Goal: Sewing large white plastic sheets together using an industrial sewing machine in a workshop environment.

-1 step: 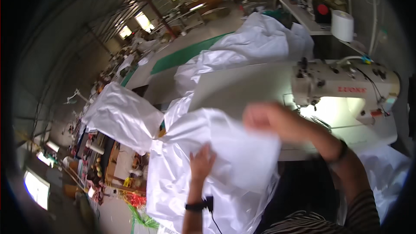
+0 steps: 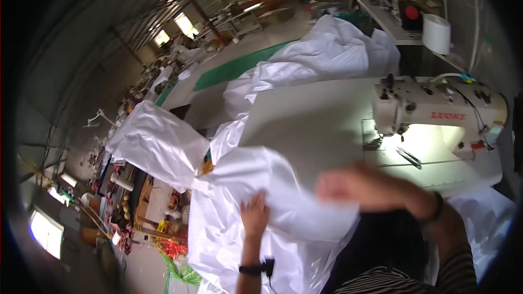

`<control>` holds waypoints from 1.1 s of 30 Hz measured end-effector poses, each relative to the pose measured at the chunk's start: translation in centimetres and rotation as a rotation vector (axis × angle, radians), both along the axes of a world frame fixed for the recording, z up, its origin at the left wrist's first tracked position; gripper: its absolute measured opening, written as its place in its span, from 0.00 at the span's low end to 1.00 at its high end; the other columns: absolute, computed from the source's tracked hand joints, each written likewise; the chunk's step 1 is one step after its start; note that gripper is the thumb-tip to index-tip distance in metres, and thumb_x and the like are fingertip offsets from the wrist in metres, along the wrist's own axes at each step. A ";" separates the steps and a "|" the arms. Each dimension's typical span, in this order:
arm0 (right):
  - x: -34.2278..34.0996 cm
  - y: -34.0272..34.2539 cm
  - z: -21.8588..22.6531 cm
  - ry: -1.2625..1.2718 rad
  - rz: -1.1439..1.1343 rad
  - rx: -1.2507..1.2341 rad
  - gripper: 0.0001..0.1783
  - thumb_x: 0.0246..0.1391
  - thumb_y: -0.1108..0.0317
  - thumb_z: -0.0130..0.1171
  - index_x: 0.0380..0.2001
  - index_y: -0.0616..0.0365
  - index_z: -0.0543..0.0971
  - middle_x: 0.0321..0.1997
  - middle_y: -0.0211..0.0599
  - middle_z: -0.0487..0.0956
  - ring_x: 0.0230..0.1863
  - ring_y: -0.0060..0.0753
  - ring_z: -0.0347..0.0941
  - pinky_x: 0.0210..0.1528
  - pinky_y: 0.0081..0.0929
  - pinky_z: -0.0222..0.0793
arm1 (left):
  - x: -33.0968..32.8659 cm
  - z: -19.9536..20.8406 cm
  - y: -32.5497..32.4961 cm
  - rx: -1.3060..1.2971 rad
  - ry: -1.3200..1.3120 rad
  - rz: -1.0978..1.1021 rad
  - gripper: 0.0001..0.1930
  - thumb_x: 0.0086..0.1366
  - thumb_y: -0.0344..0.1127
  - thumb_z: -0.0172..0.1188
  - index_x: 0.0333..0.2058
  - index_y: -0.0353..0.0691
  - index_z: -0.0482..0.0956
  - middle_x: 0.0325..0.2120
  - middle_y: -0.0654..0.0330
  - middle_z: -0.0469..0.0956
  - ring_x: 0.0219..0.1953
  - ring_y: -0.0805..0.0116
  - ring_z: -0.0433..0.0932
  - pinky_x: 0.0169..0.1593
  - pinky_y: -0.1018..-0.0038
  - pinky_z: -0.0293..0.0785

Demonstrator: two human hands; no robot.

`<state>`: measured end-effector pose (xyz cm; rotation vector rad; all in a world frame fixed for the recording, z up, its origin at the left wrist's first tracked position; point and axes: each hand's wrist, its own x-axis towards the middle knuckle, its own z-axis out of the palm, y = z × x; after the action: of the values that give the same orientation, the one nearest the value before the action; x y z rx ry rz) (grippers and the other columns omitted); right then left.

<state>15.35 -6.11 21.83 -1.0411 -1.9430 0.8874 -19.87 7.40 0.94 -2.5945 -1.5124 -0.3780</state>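
A large sheet of white, slightly shiny fabric (image 2: 218,228) spreads over my lap and up to the table edge. My left hand (image 2: 255,215) lies flat on it with its fingers apart. My right hand (image 2: 348,188) is at the fabric's right edge, in front of the table; its fingers are smeared by motion, so whether they grip the edge is unclear. Beyond it stands a white sewing machine (image 2: 430,103) with its work light lit. On the machine bed lie small dark thread snips (image 2: 408,158), apart from both hands.
The grey-white tabletop (image 2: 305,120) runs left from the machine. More white fabric (image 2: 338,43) is heaped behind it, beside a green strip (image 2: 234,68). A white thread cone (image 2: 436,34) stands at the back right. Red and green plastic strands (image 2: 174,247) lie at the lower left.
My right hand has come down toward me, and the fabric's right edge has dropped with it. The snips on the machine bed now show fully. My left hand stays on the fabric.
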 end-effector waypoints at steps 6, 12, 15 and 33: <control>-8.1 -8.7 -6.3 -0.233 0.586 0.077 0.11 0.63 0.59 0.53 0.40 0.55 0.77 0.34 0.37 0.80 0.33 0.41 0.80 0.32 0.37 0.75 | -11.8 -2.4 -9.2 -0.774 0.156 0.187 0.15 0.54 0.24 0.56 0.41 0.38 0.82 0.38 0.49 0.83 0.42 0.46 0.81 0.48 0.59 0.77; -11.1 -7.4 -7.3 -0.096 0.650 0.005 0.13 0.61 0.58 0.52 0.34 0.57 0.75 0.31 0.43 0.77 0.32 0.48 0.78 0.30 0.40 0.70 | 0.9 12.1 -5.3 0.164 -0.737 0.028 0.12 0.63 0.28 0.49 0.38 0.37 0.81 0.37 0.45 0.83 0.40 0.45 0.81 0.43 0.55 0.76; -10.2 -8.4 -7.6 -0.134 0.610 0.030 0.12 0.61 0.59 0.54 0.37 0.58 0.74 0.32 0.43 0.78 0.31 0.48 0.78 0.30 0.40 0.71 | -1.3 3.9 -0.4 -0.403 0.159 0.273 0.11 0.64 0.32 0.51 0.36 0.34 0.81 0.37 0.45 0.83 0.42 0.44 0.81 0.46 0.57 0.77; -2.9 -0.1 -3.3 -0.194 -0.157 0.300 0.05 0.56 0.67 0.63 0.30 0.54 0.77 0.19 0.37 0.79 0.20 0.40 0.77 0.25 0.36 0.72 | 8.3 13.0 -4.4 -0.498 -0.800 -0.640 0.13 0.63 0.40 0.62 0.42 0.38 0.83 0.39 0.57 0.85 0.41 0.56 0.83 0.59 0.55 0.72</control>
<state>12.49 -6.24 18.51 -1.1119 -2.0428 0.4046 -11.62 3.05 13.92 -3.5538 -0.8987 -1.3941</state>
